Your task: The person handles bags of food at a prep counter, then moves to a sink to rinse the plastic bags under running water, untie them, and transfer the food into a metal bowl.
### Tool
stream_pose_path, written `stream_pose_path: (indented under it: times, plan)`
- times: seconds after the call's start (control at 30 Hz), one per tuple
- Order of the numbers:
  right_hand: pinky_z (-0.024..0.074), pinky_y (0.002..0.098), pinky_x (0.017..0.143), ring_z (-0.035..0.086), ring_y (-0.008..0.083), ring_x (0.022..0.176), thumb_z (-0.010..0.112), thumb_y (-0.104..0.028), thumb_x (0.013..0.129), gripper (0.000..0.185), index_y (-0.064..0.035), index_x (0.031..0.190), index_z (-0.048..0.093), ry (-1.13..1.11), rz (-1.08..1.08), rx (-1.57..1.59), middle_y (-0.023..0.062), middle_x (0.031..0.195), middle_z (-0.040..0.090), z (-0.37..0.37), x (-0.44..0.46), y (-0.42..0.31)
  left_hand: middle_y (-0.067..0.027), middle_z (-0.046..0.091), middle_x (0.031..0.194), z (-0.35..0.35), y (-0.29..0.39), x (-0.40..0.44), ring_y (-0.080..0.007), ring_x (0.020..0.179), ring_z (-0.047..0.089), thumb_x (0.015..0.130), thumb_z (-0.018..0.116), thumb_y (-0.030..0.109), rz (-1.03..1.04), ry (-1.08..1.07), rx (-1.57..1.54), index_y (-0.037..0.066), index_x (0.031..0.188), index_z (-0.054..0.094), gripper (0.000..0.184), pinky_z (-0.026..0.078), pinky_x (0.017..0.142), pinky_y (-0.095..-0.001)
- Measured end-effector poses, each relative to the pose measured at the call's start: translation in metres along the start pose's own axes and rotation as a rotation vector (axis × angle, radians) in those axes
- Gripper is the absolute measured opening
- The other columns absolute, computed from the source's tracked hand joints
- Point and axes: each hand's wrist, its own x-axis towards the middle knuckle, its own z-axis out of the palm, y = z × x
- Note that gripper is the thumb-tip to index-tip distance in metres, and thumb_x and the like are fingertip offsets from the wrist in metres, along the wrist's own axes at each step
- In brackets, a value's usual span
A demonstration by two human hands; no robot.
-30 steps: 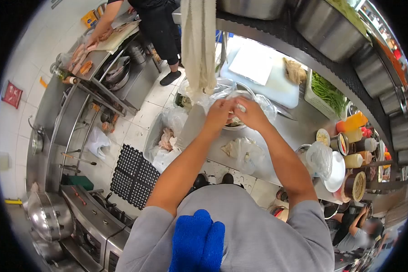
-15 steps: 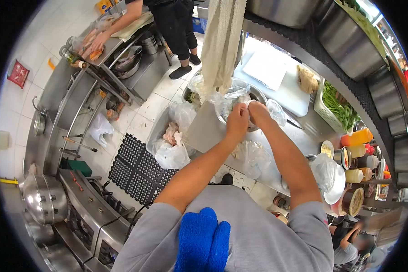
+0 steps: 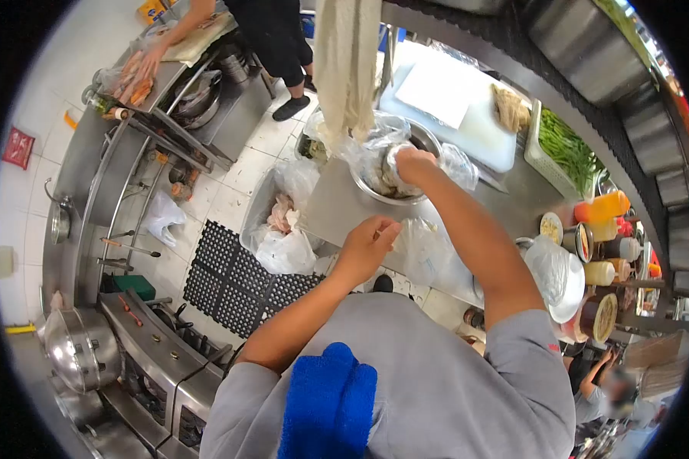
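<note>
Right hand (image 3: 416, 166) reaching forward, left hand (image 3: 369, 249) curled

Not one word, brand or number can be read for certain. The yellow box (image 3: 151, 11) at the upper left carries dark print, too small and blurred to make out, and the red packet (image 3: 17, 148) on the white tiles at the far left shows faint paler marks that may or may not be lettering. On the grey shirt's right sleeve (image 3: 522, 353), near the hem, sits a small red mark, likewise too small to read.
</note>
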Motion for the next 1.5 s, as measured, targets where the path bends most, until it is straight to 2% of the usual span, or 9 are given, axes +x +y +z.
stream_pose_path:
  times: [0.33, 0.43, 0.53, 0.6, 0.8, 1.13, 1.23, 1.4, 1.5]
  plan:
    - [0.0486, 0.0392, 0.076, 0.061, 0.0347, 0.085, 0.056, -0.004, 0.068, 0.018, 0.0044, 0.084, 0.06, 0.263, -0.242, 0.18, 0.0229, 0.088, 0.062, -0.005, 0.005, 0.038, -0.0124, 0.059, 0.077, 0.015, 0.013, -0.024, -0.0243, 0.067, 0.058, 0.082, 0.064, 0.029, 0.114, -0.091, 0.369, 0.0, 0.096, 0.057, 0.034, 0.047, 0.064, -0.0351]
    - [0.0481, 0.0402, 0.074, 0.06, 0.0365, 0.086, 0.053, -0.004, 0.071, 0.019, 0.0029, 0.086, 0.06, 0.24, -0.231, 0.18, 0.023, 0.089, 0.062, -0.019, -0.022, 0.042, -0.008, 0.059, 0.077, 0.019, 0.008, -0.018, -0.0145, 0.069, 0.057, 0.082, 0.065, 0.023, 0.133, -0.116, 0.299, 0.0, 0.096, 0.055, 0.029, 0.047, 0.064, -0.0292]
    - [0.048, 0.0374, 0.071, 0.061, 0.0322, 0.079, 0.054, -0.008, 0.073, 0.018, 0.0003, 0.088, 0.061, 0.257, -0.099, 0.378, 0.0212, 0.084, 0.062, -0.031, -0.06, 0.054, -0.0062, 0.057, 0.073, 0.023, 0.0, -0.012, -0.0129, 0.066, 0.055, 0.084, 0.061, 0.018, 0.184, -0.053, 0.108, 0.0, 0.094, 0.054, 0.021, 0.046, 0.063, -0.027]
    - [0.0465, 0.0316, 0.066, 0.059, 0.0199, 0.065, 0.061, -0.017, 0.077, 0.02, -0.0044, 0.092, 0.063, 0.311, -0.036, 0.66, 0.0096, 0.076, 0.064, -0.036, -0.087, 0.063, -0.0047, 0.057, 0.073, 0.023, -0.007, -0.007, -0.0114, 0.065, 0.055, 0.086, 0.059, 0.015, 0.159, -0.046, 0.072, 0.0, 0.094, 0.055, 0.018, 0.046, 0.062, -0.0258]
    - [0.043, 0.0224, 0.062, 0.051, 0.0051, 0.067, 0.061, -0.009, 0.08, 0.013, -0.0026, 0.091, 0.061, 0.418, -0.054, 1.089, 0.0006, 0.078, 0.059, -0.04, -0.172, 0.066, -0.0032, 0.057, 0.07, 0.018, -0.009, 0.009, -0.0089, 0.058, 0.055, 0.089, 0.053, 0.016, 0.046, -0.038, -0.14, 0.001, 0.093, 0.055, 0.015, 0.045, 0.052, -0.0242]
    - [0.0475, 0.0267, 0.065, 0.06, 0.0202, 0.068, 0.06, -0.008, 0.081, 0.022, -0.0033, 0.103, 0.059, 0.225, -0.162, 0.702, 0.0109, 0.085, 0.063, 0.021, -0.219, 0.011, -0.0027, 0.057, 0.074, 0.023, 0.003, 0.008, -0.0078, 0.058, 0.056, 0.09, 0.051, 0.018, -0.058, -0.099, -0.315, 0.003, 0.095, 0.054, 0.016, 0.048, 0.046, -0.0232]
    - [0.0486, 0.028, 0.066, 0.062, 0.0276, 0.07, 0.059, -0.007, 0.082, 0.024, -0.0036, 0.105, 0.059, 0.658, -0.294, 0.583, 0.0148, 0.088, 0.064, 0.037, -0.214, 0.001, -0.0025, 0.057, 0.075, 0.023, 0.004, 0.005, -0.0082, 0.06, 0.056, 0.09, 0.051, 0.017, -0.042, -0.085, -0.269, 0.002, 0.095, 0.054, 0.016, 0.048, 0.046, -0.0232]
    - [0.0499, 0.029, 0.07, 0.065, 0.0229, 0.078, 0.057, -0.009, 0.086, 0.023, 0.0007, 0.107, 0.059, 0.412, -0.093, 1.091, 0.0132, 0.091, 0.065, 0.006, -0.232, 0.025, -0.0023, 0.057, 0.075, 0.014, 0.001, -0.003, -0.008, 0.062, 0.056, 0.09, 0.053, 0.019, -0.071, -0.072, -0.305, 0.002, 0.094, 0.055, 0.017, 0.049, 0.049, -0.0238]
    - [0.05, 0.0284, 0.071, 0.064, 0.0202, 0.083, 0.056, -0.01, 0.087, 0.02, -0.0009, 0.104, 0.061, 0.579, 0.109, 0.963, 0.0111, 0.093, 0.065, 0.002, -0.209, 0.061, -0.0034, 0.057, 0.078, 0.007, -0.004, 0.001, -0.0095, 0.067, 0.055, 0.089, 0.055, 0.021, 0.027, -0.005, -0.186, 0.001, 0.094, 0.055, 0.02, 0.049, 0.055, -0.0246]
